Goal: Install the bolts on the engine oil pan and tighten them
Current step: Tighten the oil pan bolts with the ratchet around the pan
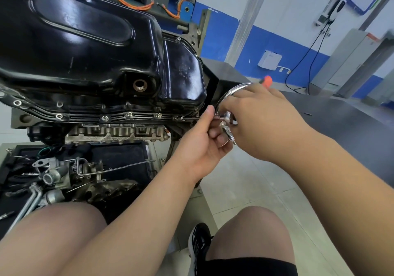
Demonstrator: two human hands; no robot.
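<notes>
In the head view, the left hand [200, 145] pinched a thin, stiff steel extension bar [193, 117], judged the best steadying point, and the right hand [262, 122] gripped a chrome ratchet [228, 115] set on a small, light silver bolt [183, 117] at the glossy black steel oil pan's [85, 41] near right flange.

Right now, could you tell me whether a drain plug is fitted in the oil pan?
No, the drain hole in the oil pan stands open, its threads showing.

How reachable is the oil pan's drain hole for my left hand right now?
Probably yes. The drain hole faces you on the oil pan's side with nothing in front, but your left hand is pinching the wrench and would have to let go.
</notes>
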